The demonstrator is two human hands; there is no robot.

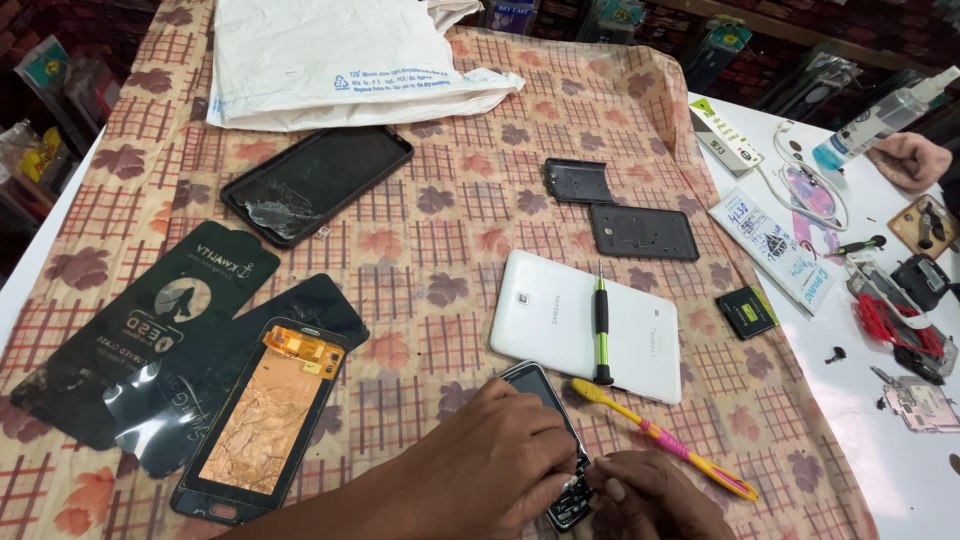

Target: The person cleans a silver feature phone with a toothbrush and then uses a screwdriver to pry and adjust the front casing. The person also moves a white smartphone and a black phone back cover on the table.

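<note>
Below, phone under both hands.

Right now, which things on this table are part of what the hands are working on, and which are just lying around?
In hand:
- small dark phone, held down by the left hand
- its lower end, where the right hand has its fingers

Lying about:
- white tablet with green screwdriver on it
- toothbrush
- cracked screen panel
- black tablet frame
- two dark back covers
- white plastic bag
</note>
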